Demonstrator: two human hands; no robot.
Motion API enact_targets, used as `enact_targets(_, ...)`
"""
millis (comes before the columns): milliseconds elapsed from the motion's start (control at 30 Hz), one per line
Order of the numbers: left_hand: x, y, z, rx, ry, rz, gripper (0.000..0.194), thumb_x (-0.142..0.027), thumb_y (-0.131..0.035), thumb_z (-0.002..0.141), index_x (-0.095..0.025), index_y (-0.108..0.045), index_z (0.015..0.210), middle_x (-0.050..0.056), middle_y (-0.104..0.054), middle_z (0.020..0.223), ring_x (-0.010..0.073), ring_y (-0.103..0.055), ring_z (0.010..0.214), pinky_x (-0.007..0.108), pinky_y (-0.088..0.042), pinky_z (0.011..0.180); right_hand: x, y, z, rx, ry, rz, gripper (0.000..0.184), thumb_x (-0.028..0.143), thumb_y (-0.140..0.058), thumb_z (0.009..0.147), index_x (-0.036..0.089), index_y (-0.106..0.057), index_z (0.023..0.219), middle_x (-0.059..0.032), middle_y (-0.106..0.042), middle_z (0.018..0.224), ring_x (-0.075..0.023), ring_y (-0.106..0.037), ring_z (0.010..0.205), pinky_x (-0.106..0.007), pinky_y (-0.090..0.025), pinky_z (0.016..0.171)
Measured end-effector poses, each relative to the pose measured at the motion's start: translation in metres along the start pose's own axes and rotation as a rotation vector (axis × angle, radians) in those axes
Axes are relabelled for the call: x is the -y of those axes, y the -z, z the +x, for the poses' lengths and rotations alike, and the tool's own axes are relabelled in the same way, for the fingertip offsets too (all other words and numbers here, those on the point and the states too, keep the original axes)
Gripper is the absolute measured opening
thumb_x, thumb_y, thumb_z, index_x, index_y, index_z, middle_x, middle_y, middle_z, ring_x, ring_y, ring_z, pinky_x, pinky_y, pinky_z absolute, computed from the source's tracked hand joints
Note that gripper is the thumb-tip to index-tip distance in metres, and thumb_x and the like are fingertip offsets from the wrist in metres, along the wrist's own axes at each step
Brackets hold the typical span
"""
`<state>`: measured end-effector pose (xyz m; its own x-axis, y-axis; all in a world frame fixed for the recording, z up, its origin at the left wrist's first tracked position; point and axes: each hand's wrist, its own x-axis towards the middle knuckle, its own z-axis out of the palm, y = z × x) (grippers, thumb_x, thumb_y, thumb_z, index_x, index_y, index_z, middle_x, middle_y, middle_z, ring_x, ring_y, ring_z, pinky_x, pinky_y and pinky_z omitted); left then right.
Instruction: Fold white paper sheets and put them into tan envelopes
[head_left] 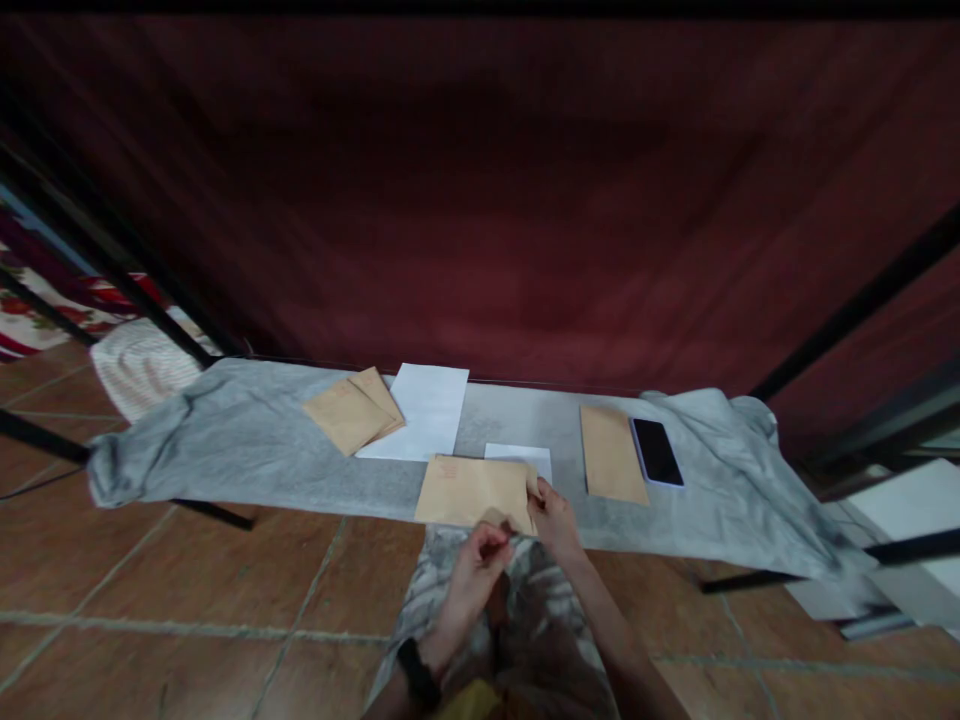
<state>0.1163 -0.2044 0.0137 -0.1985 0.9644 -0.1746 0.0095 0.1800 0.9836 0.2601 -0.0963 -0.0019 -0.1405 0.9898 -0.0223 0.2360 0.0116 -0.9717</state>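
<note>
A tan paper envelope (471, 490) with small red print lies at the front edge of the cloth-covered surface, its open end to the right. The fingers of my right hand (556, 518) are closed on that right end, by the flap. In front of the envelope's lower edge is my left hand (476, 568), its fingers curled together. Whether anything is between them I cannot make out. Just behind the envelope, part of a folded white paper (534, 457) shows; the envelope covers its near side.
To the left, two more tan envelopes (346, 415) overlap a white sheet (430, 405). At the right lie another envelope (613, 455) and a phone (658, 453). A grey cloth (247, 440) covers the narrow surface; a dark red curtain (480, 220) hangs behind.
</note>
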Motion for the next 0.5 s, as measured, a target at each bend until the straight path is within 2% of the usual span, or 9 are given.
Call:
enact_targets(33,-0.006,0.003,0.005,-0.044,-0.165,0.21,0.038,-0.032,-0.077,0.077,-0.021,-0.067,0.112,0.014,-0.066,0.124,0.0325,-0.059,0.123,0.052,-0.044,0.107,0.001,0.002,-0.001,0.008,0.002,0.018,0.019,0.038,-0.06,0.077,0.024,-0.068,0.087,0.0003,-0.07,0.074,-0.0203,-0.064,0.075,-0.031,-0.052,0.073)
enact_targets(100,-0.017,0.01,0.018,-0.027,-0.417,0.616,0.076,-0.029,-0.08,0.072,-0.025,-0.05,0.141,0.015,-0.038,0.157,0.0364,-0.03,0.148,0.06,-0.023,0.118,0.004,0.005,-0.003,0.084,-0.008,0.137,0.025,0.041,-0.058,0.078,0.023,-0.068,0.092,-0.0004,-0.071,0.079,-0.0207,-0.064,0.077,-0.032,-0.053,0.074)
enact_targets(133,-0.022,0.014,0.025,-0.002,-0.497,0.789,0.09,-0.029,-0.082,0.07,-0.027,-0.04,0.15,0.016,-0.025,0.163,0.0377,-0.018,0.151,0.063,-0.015,0.119,0.006,0.005,-0.004,0.13,-0.012,0.201,0.027,0.042,-0.058,0.078,0.023,-0.068,0.094,-0.0006,-0.071,0.081,-0.0209,-0.065,0.078,-0.032,-0.054,0.074)
enact_targets(200,-0.029,0.021,0.038,0.064,-0.59,1.043,0.106,-0.035,-0.084,0.068,-0.027,-0.026,0.156,0.018,-0.012,0.166,0.0393,-0.007,0.153,0.068,-0.008,0.117,0.009,0.008,-0.005,0.193,-0.004,0.285,0.028,0.042,-0.059,0.076,0.022,-0.068,0.094,-0.0008,-0.072,0.084,-0.0215,-0.065,0.08,-0.034,-0.055,0.076)
enact_targets(267,-0.031,0.027,0.049,0.128,-0.616,1.16,0.116,-0.043,-0.085,0.066,-0.025,-0.017,0.159,0.02,-0.011,0.166,0.04,-0.006,0.153,0.069,-0.007,0.117,0.009,0.014,-0.005,0.2,0.017,0.298,0.027,0.04,-0.061,0.074,0.021,-0.068,0.092,-0.0007,-0.073,0.085,-0.0221,-0.065,0.082,-0.035,-0.055,0.079)
enact_targets(400,-0.028,0.031,0.059,0.248,-0.577,1.151,0.135,-0.054,-0.086,0.058,-0.022,-0.004,0.16,0.022,-0.018,0.164,0.0402,-0.01,0.152,0.067,-0.01,0.118,0.002,0.031,-0.006,0.22,0.002,0.307,0.028,0.039,-0.062,0.074,0.02,-0.069,0.093,-0.0011,-0.073,0.084,-0.0225,-0.066,0.083,-0.037,-0.054,0.081)
enact_targets(500,-0.027,0.032,0.06,0.3,-0.607,1.142,0.134,-0.055,-0.086,0.057,-0.023,-0.006,0.16,0.021,-0.019,0.164,0.0405,-0.015,0.151,0.065,-0.01,0.118,-0.001,0.041,-0.007,0.295,-0.011,0.276,0.028,0.038,-0.062,0.076,0.02,-0.07,0.097,-0.0012,-0.074,0.085,-0.0227,-0.067,0.084,-0.038,-0.055,0.082)
